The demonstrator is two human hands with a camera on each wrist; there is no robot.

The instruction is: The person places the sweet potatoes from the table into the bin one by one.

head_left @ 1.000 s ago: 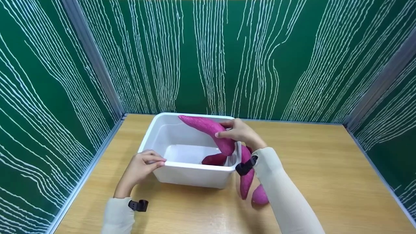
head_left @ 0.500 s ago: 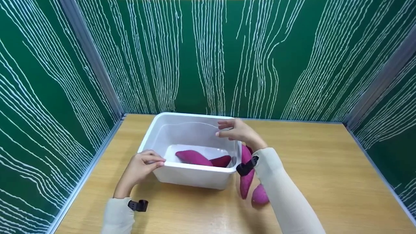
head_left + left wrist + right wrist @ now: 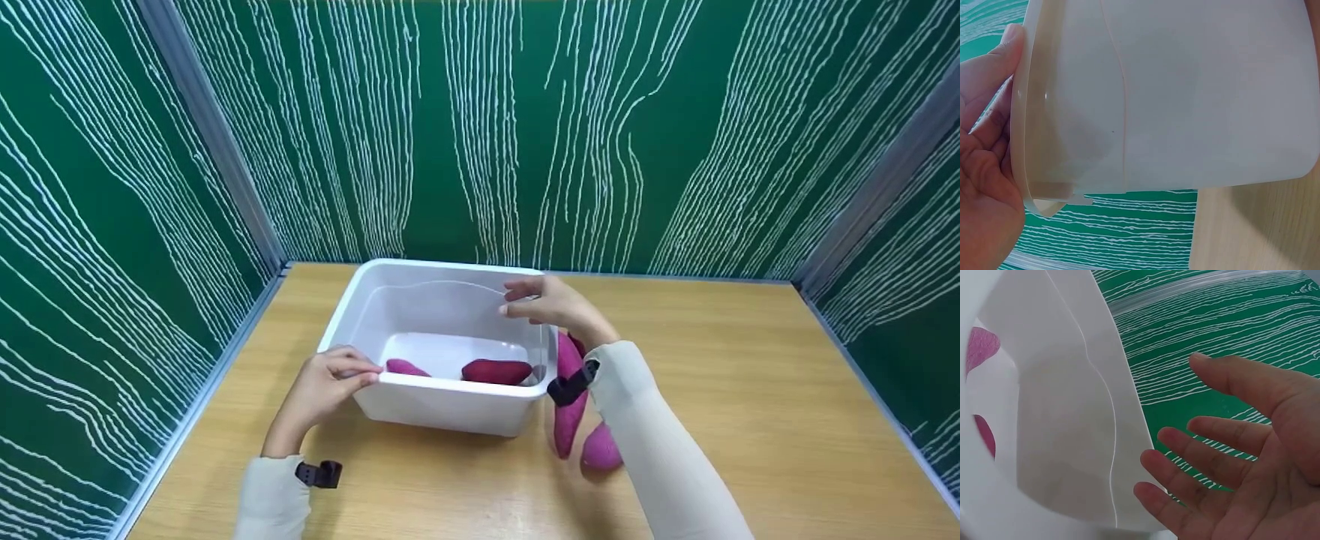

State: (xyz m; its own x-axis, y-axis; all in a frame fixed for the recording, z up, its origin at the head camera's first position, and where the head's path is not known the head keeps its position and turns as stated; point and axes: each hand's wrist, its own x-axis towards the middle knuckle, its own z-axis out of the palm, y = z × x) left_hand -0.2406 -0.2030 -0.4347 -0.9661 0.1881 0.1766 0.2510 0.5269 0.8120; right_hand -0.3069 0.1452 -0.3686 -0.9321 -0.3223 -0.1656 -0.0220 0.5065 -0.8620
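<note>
A white plastic bin (image 3: 442, 406) stands on the wooden table, its near rim pinched at the left corner by my left hand (image 3: 328, 384). In the left wrist view, the thumb (image 3: 995, 70) lies at the rim, other fingers behind it. My right hand (image 3: 553, 306) hovers over the bin's right side, fingers spread and holding nothing, as the right wrist view shows the bare palm (image 3: 1264, 495). Inside the bin lie a dark red sweet potato (image 3: 496, 371) at the right and a pink sweet potato (image 3: 406, 367) at the left, mostly hidden by the front wall.
Right of the bin, a long pink sweet potato (image 3: 570, 424) lies on the table. Beside it is a rounder pink one (image 3: 601, 448), partly under the right sleeve (image 3: 660, 450). Green walls (image 3: 480, 150) with white wavy lines enclose the table's back and sides.
The pink sweet potato has left my right hand, dropped into the bin and rolled to its left side. The dark red one has shifted slightly. My left hand stays at the rim.
</note>
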